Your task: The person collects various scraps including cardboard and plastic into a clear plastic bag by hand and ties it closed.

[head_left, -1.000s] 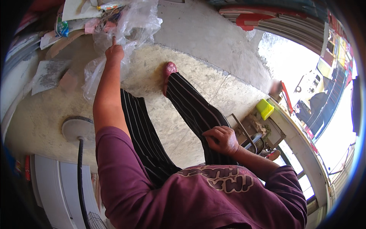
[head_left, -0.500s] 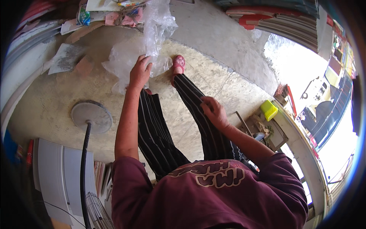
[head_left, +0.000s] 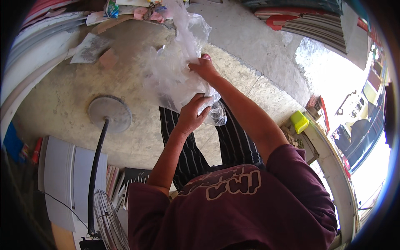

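A long, crumpled sheet of clear plastic film (head_left: pixel 171 73) hangs in front of my legs, running from the top of the view down to my knees. My right hand (head_left: pixel 204 70) reaches out farther and is closed on the film's right side. Nearer to me, my left hand (head_left: pixel 194 113) grips the lower part of the film between thumb and fingers. A loose end of the film sticks out just right of my left hand, over my striped trousers. The film partly covers my legs and feet.
A fan's round base (head_left: pixel 110 113) with a black pole stands on the concrete floor to the left. Paper scraps (head_left: pixel 91 48) lie at the far left. A yellow-green plastic container (head_left: pixel 299 121) sits at the right by a ledge, and stacked sheets (head_left: pixel 308 29) are at the far right.
My right hand has moved from beside my thigh up and forward onto the film. My left hand has come back toward me and right, drawing the film over my legs.
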Demonstrator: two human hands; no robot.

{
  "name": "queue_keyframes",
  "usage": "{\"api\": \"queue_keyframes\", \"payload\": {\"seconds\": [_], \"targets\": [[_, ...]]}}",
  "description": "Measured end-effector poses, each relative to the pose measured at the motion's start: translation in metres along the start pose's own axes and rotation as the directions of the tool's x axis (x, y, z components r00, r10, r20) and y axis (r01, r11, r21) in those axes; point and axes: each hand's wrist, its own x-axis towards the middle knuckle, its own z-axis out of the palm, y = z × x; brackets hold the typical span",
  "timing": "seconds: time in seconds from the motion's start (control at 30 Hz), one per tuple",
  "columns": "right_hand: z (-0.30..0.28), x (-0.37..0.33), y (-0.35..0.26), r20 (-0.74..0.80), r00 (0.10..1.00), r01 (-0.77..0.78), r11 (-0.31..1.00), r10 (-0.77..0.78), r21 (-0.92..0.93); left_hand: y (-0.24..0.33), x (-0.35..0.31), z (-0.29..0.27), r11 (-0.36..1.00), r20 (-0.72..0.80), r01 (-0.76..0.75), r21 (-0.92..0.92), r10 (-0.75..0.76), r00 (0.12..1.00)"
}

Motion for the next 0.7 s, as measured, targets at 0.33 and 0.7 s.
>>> {"api": "queue_keyframes", "payload": {"seconds": [0.33, 0.7], "targets": [[-0.09, -0.07, -0.018, -0.307, 0.951, 0.139, 0.939, -0.038, 0.315, 0.001, -0.047, -0.05, 0.985, -0.351, 0.15, 0.082, -0.112, 0.93], [-0.129, -0.122, -0.063, -0.423, 0.812, 0.332, 0.914, -0.403, -0.233, -0.009, -0.07, -0.078, 0.614, -0.439, 0.19, -0.766, -0.717, 0.542]]}}
